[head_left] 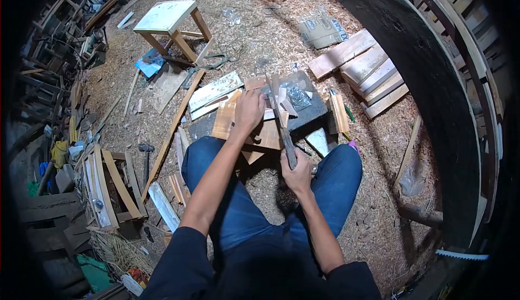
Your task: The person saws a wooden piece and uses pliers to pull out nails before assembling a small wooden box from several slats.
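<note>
My left hand is closed on a small reddish wood piece and presses it down over a dark low work block. In my right hand is the grip of a long, narrow, dark blade-like tool, its far end pointing away from me beside the wood piece. The tool's exact kind is hard to make out. Around both hands lie short wood offcuts, and a clear plastic bag rests on the block to the right.
A white-topped wooden stool stands ahead on the left. Stacked planks and a flattened cardboard piece lie ahead on the right. Wood shavings cover the floor. A wooden frame is at lower left; a large dark curved beam runs along the right.
</note>
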A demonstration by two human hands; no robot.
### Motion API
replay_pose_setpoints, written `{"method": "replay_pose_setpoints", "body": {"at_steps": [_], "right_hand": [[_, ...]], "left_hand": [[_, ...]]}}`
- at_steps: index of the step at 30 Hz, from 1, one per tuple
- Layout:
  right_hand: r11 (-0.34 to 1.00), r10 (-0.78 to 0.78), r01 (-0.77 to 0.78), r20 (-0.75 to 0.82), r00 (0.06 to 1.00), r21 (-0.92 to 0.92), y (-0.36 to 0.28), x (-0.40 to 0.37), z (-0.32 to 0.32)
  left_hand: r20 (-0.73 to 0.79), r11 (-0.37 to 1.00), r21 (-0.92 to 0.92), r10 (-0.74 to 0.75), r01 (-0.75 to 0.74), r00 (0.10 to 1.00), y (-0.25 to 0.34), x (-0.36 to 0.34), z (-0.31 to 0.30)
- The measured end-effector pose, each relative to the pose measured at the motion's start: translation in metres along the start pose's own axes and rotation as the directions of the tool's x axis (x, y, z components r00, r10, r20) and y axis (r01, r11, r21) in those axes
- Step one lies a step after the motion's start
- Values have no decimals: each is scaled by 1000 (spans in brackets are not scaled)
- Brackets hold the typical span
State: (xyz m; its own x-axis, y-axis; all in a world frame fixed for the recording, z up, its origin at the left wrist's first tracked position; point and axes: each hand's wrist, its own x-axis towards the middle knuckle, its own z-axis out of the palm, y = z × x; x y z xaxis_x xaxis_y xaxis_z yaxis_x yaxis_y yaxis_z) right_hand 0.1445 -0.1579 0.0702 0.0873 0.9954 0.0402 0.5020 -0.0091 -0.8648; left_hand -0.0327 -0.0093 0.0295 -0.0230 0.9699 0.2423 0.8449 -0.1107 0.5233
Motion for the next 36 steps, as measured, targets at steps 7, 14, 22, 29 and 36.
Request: {"method": "replay_pose_setpoints", "body": {"at_steps": [7,14,22,29,36], "right_hand": [[985,-52,69,109,993,-161,1,10,-3],[905,-272,305,150,951,-298,0,35,3],[597,-517,599,316,796,-533,11,52,23],[647,-419,484,256,871,-589,-23,45,37],[638,-441,543,319,839,-547,-14,50,82]], "left_hand": [[284,986,0,159,-166,945,-15,-31,-42],[194,979,42,189,-200,963,-30,-18,-80],[11,998,-60,-4,5,1000,-64,-73,-97],[99,951,-248,-163,183,982,-74,-87,-97],[100,935,-317,-136,161,986,-67,-96,-95]]}}
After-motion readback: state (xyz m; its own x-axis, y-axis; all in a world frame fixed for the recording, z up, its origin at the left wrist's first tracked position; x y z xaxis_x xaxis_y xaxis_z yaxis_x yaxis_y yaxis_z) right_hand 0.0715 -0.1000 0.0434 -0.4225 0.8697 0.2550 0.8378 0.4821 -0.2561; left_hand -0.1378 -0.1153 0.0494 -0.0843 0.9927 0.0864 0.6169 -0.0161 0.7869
